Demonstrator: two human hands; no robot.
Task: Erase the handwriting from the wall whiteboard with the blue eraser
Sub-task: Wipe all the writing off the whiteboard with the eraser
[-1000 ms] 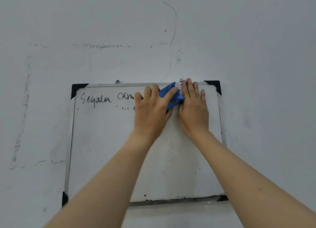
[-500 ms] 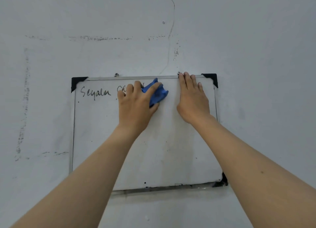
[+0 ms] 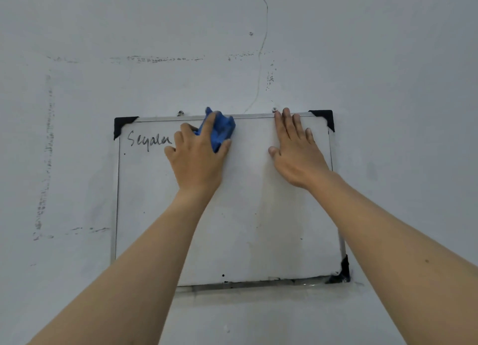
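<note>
One white rectangular wall whiteboard with a thin metal frame and black plastic corner caps (image 3: 258,215) hangs on a scuffed grey-white painted wall (image 3: 388,60); three caps show, the lower-left corner is hidden behind the left forearm. Going left to right: one word of black marker handwriting (image 3: 149,140), reading roughly "Seyalu", sits in the board's upper-left, its long axis running horizontally along the top. Immediately right of it is the left hand (image 3: 198,161), back to camera, fingers (image 3: 210,123) curled over one crumpled blue soft eraser (image 3: 219,132), which they press against the board right at the top frame edge; the thumb wraps the eraser's lower right side. The eraser pokes out to the upper right of the fingers, so the leftover writing lies to the left of the hand, on the little-finger side, nearly touching it. The left hand is clearly the nearer one to the writing. Further right, well apart from the eraser, the right hand (image 3: 297,150) lies flat on the board with fingers straight and slightly spread, tips at the top frame, holding nothing, likely steadying the board. Probable next move: a sweep leftward along the writing's axis. The rest of the board looks clean apart from a few small black dots. Count: one board, one eraser, one word left, two hands.
</note>
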